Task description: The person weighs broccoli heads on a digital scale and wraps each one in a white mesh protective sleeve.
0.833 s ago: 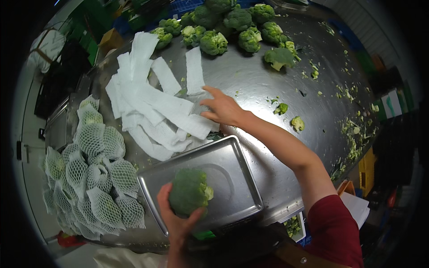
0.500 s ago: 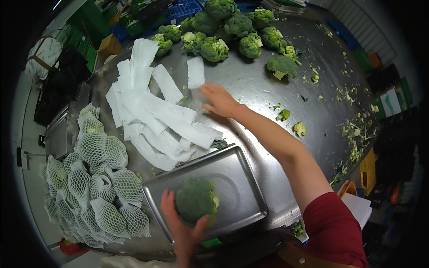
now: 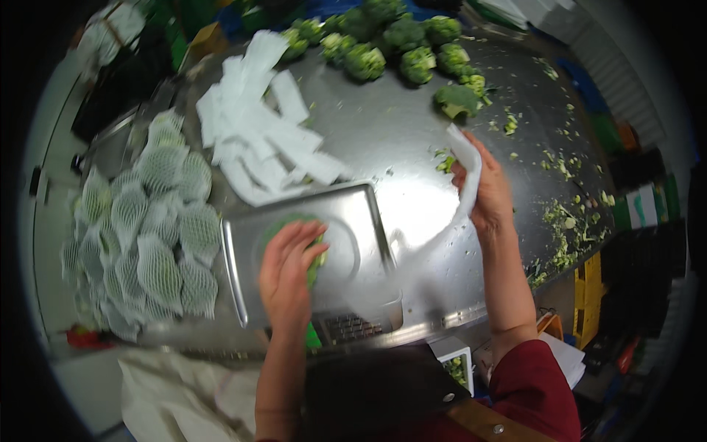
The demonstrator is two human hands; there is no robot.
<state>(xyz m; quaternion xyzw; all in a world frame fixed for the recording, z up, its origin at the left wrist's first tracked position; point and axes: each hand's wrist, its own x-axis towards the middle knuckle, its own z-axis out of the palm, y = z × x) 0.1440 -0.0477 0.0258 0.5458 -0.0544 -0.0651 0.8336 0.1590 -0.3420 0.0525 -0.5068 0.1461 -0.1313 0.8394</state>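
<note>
My left hand (image 3: 289, 269) is closed over the top of a broccoli head (image 3: 317, 267) in a shallow steel tray (image 3: 361, 214). The hand covers much of the broccoli. To the right, raised over the table, my right hand (image 3: 490, 188) grips a white foam net sleeve (image 3: 468, 166). The sleeve's lower end trails toward the tray, smeared by motion. Beyond the tray lies a loose pile of flat white net sleeves (image 3: 258, 140).
Net-wrapped broccoli heads (image 3: 158, 269) are heaped at the left. Bare broccoli heads (image 3: 403, 35) are piled at the table's far side, with one broccoli head (image 3: 455, 101) nearer. Green trimmings (image 3: 567, 221) litter the right of the steel table (image 3: 412, 155). A keypad (image 3: 353, 328) shows below the tray.
My right hand has moved from beside the sleeve pile to the right, now with a net sleeve in it. The left hand has gone from beside the broccoli to over it. The view has shifted.
</note>
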